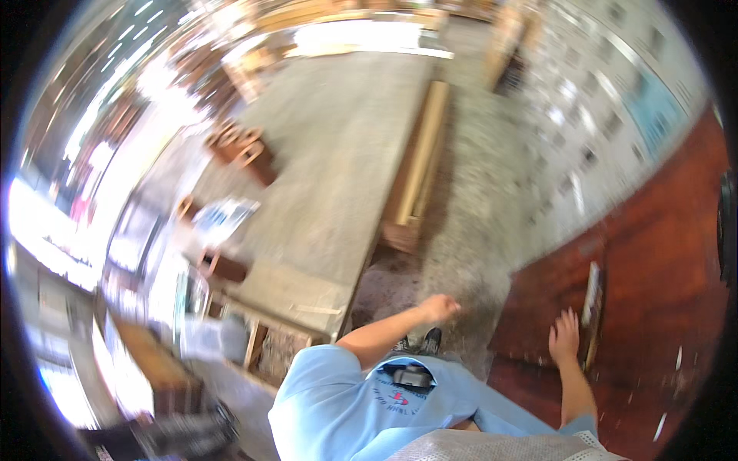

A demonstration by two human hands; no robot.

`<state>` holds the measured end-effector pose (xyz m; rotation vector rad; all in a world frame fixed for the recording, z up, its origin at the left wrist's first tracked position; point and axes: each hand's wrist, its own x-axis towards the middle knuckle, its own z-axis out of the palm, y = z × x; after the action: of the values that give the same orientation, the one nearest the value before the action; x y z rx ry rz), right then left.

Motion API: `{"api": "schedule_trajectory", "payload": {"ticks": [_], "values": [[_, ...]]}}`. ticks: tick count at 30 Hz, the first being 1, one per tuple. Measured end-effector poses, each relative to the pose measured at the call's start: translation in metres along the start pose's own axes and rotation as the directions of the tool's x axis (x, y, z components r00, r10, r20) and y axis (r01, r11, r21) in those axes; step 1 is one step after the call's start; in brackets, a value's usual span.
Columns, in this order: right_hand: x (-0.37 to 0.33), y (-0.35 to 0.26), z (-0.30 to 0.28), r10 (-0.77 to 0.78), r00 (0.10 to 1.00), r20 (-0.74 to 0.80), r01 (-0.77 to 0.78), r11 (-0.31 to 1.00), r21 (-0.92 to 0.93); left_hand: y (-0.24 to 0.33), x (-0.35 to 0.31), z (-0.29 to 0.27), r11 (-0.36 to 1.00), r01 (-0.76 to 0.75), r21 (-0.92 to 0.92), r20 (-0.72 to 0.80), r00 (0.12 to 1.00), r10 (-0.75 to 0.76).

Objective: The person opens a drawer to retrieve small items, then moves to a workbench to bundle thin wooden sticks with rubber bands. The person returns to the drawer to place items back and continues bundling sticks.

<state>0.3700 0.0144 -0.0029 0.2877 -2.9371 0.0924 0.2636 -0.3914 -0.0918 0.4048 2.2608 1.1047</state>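
My left hand (440, 307) hangs over the floor, just right of the long grey-topped table's near end. Its fingers look loosely curled, blurred by motion, and nothing shows in them. Over on the right, my right hand (565, 335) has its fingers stretched out and holds nothing. It lies on or just over a glossy red-brown wooden panel (653, 276); whether it touches cannot be made out. A pale narrow strip (592, 296) runs along the panel close beside those fingers.
The long table (330, 154) carries brown hollow blocks (244, 152) and a clear plastic bag (223, 217) along its left side. Long wooden boards (421, 169) lie along its right side. Concrete floor (477, 207) runs between table and panel. Pale cabinets (592, 100) line the right.
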Motion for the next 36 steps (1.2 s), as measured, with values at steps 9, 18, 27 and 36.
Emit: {"api": "schedule_trajectory", "payload": {"ticks": [9,18,27,36], "values": [[-0.066,0.067,0.033,-0.19,0.832,0.522,0.339,0.918,-0.206,-0.053,-0.181,0.062,0.924,0.241,-0.295,-0.423,0.835,-0.353],[-0.028,-0.059,0.117,-0.191,0.443,0.876,0.314,0.948,0.048,-0.058,-0.382,0.241,0.55,0.272,-0.79,-0.517,0.187,-0.835],[-0.08,-0.411,0.109,-0.573,-0.273,0.773,-0.144,0.818,0.556,-0.091,-0.515,0.306,0.314,-0.288,-0.905,-0.31,-0.059,-0.949],[-0.3,-0.812,0.077,-0.614,-0.465,0.638,-0.405,0.788,0.463,-0.123,-0.793,0.164,0.858,0.314,-0.407,-0.861,-0.446,-0.246]]}}
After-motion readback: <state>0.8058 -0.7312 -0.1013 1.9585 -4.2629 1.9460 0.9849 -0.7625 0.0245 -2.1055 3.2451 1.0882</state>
